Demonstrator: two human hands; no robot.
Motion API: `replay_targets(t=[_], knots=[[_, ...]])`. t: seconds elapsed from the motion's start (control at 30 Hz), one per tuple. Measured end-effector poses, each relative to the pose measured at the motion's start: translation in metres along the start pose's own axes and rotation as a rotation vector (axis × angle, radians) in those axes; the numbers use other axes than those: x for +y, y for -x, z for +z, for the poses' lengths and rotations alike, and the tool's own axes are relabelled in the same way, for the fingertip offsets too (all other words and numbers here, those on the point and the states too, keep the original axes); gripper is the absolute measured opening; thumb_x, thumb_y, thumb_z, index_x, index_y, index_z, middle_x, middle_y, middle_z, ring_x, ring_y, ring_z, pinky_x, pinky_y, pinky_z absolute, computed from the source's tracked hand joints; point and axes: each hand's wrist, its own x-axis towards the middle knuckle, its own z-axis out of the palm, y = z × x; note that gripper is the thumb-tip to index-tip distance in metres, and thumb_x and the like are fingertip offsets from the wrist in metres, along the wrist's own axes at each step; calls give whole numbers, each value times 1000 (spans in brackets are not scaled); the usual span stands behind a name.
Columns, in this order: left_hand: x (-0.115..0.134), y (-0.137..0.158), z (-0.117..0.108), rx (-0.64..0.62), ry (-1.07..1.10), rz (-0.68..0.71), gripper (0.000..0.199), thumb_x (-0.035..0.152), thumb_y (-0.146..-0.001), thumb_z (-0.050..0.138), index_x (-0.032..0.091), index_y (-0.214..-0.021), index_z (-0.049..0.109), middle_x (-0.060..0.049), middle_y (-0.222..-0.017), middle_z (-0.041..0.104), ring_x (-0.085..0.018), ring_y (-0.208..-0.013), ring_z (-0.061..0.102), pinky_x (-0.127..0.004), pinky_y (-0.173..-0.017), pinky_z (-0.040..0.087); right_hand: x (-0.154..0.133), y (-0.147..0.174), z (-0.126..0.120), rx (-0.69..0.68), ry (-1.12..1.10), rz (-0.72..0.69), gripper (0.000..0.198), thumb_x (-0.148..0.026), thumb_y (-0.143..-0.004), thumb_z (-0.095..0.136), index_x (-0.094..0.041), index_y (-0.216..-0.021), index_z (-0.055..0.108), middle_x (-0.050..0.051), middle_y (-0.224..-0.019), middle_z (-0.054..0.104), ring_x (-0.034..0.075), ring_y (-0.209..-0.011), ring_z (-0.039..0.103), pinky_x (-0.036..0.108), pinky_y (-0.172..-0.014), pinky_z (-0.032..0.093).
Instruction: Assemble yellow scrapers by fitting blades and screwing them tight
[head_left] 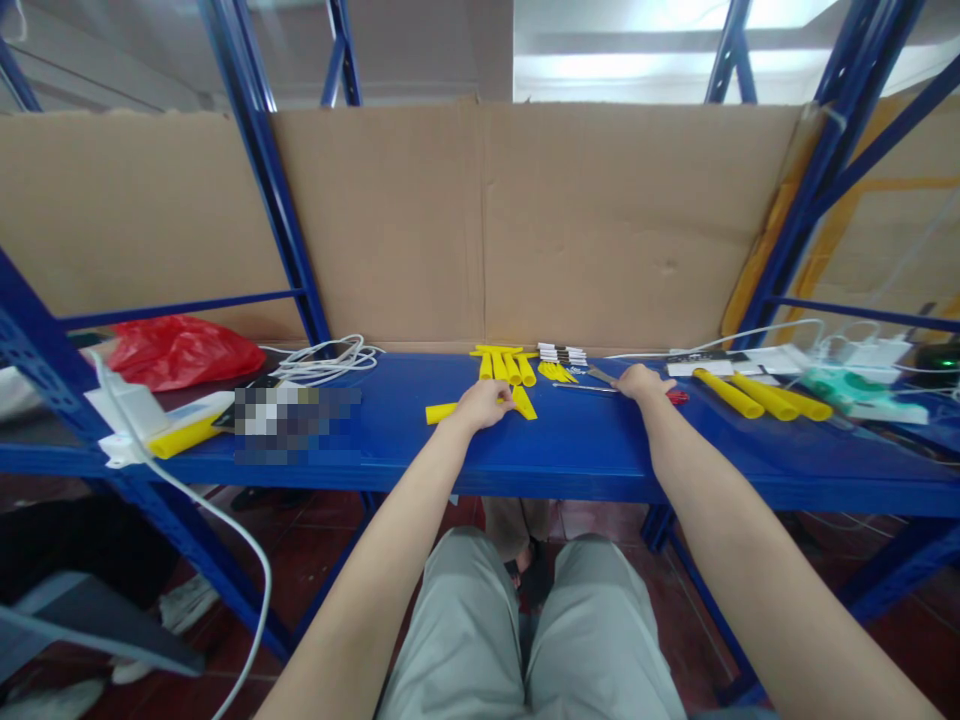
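Observation:
My left hand (486,403) is closed in a pinch on a yellow tube (440,413) with a flat, flared end, lying on the blue shelf. The hand covers the tube's middle. My right hand (640,382) is lowered to the shelf, fingers curled at the end of a grey, flat, blade-like tool (601,376); its grip is partly hidden. Beside it lies a thin metal shaft (583,387), and a red handle (678,397) shows past the wrist. Several yellow tubes with crosspieces (499,365) stand together behind my left hand. Small yellow pieces (556,372) lie between the hands.
Striped white pieces (562,354) sit near the cardboard back wall (480,220). More yellow tubes (765,397) lie at the right by power strips and cables. A red plastic bag (184,352), coiled white cable (334,360) and white adapter (135,410) are at the left.

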Motion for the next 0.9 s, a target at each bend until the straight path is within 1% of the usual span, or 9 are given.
replay_targets(t=[0.23,0.4,0.53,0.63,0.7,0.73,0.77,0.8,0.9], knots=[[1,0,0,-4,-5,0,9,27,-78,68,19,-83,71,-6,-95,73,-21,-91,66,-28,-83,49,1,2,1,36,-15,-25,33,-41,-77,64,-16,-98,68,17,-106,66,33,-108,56,60,-95,30],[1,0,0,-3,0,2,9,27,-78,68,19,-82,71,-6,-94,73,-21,-91,67,-28,-83,49,1,6,0,62,-18,-45,27,-33,-78,64,-17,-98,69,16,-107,66,32,-110,54,59,-96,29],[1,0,-1,-7,-1,2,9,26,-79,67,19,-82,71,-6,-94,73,-21,-90,66,-28,-82,49,-3,14,-5,72,-54,-42,17,-27,-79,62,-19,-91,71,14,-106,66,31,-111,53,57,-97,29],[1,0,-1,-7,-1,3,9,26,-79,67,19,-82,71,-6,-94,73,-21,-90,66,-28,-81,49,-7,21,-12,177,-115,-77,15,-24,-79,60,-20,-87,72,12,-104,66,30,-111,52,56,-97,30],[2,1,-2,-7,-6,3,9,26,-79,66,19,-83,71,-6,-94,73,-21,-90,66,-27,-80,48,-13,26,-16,265,-195,-129,15,-26,-79,60,-21,-85,73,10,-101,67,29,-109,54,52,-96,34],[3,1,-2,-10,-11,2,10,27,-79,66,19,-83,71,-6,-94,73,-21,-90,66,-27,-80,48,-17,28,-17,279,-259,-166,14,-27,-78,61,-21,-84,73,9,-99,68,28,-105,55,49,-94,37],[3,2,-3,-16,-19,-1,11,28,-78,66,20,-84,71,-6,-94,73,-21,-91,66,-27,-80,48,-22,31,-17,267,-343,-211,14,-28,-77,62,-20,-82,72,8,-95,68,26,-100,58,44,-90,40],[4,3,-3,-22,-29,-5,13,29,-78,66,20,-85,71,-6,-95,73,-22,-91,66,-27,-80,48,-27,34,-17,220,-441,-258,14,-28,-75,63,-19,-80,72,7,-88,68,24,-92,59,39,-85,43],[5,5,-4,-38,-69,-12,18,33,-77,67,21,-90,71,-7,-97,72,-24,-94,66,-28,-79,49,-43,46,-13,4,-737,-399,11,-26,-72,65,-15,-69,66,1,-69,63,15,-69,56,28,-68,44]])
